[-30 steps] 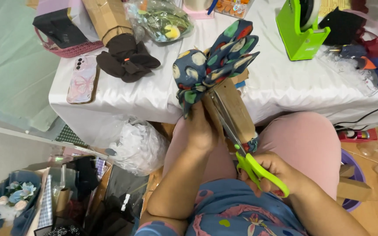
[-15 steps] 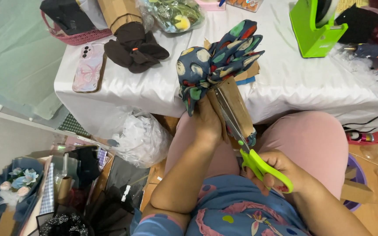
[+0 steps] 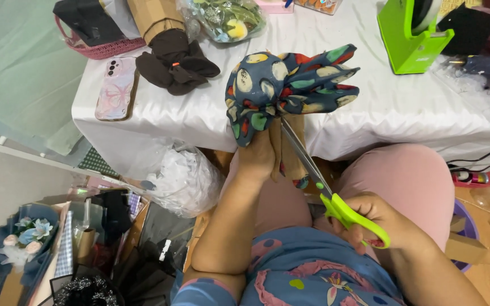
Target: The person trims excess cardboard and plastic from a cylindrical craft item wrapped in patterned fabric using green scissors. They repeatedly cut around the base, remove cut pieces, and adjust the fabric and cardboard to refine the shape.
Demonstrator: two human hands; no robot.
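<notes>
The cloth bundle (image 3: 287, 85) is dark blue with a pattern of cream, yellow, green and red ovals, the paper wrap (image 3: 290, 150) under it is brown, and the scissors (image 3: 341, 207) have bright green handles and grey blades. The counter (image 3: 370, 107) has a white cover, and on it are a bright green tape holder (image 3: 409, 39), a dark brown cloth bundle (image 3: 177, 59), a phone (image 3: 115, 89) in a pale pink case with a butterfly pattern, and a pink basket (image 3: 100, 45). The trousers (image 3: 409, 181) are pink, the shirt (image 3: 307, 272) is blue with pink, green and yellow spots, and the bouquet (image 3: 24, 238) on the floor has a dark blue wrap with pale blue and pink flowers.
</notes>
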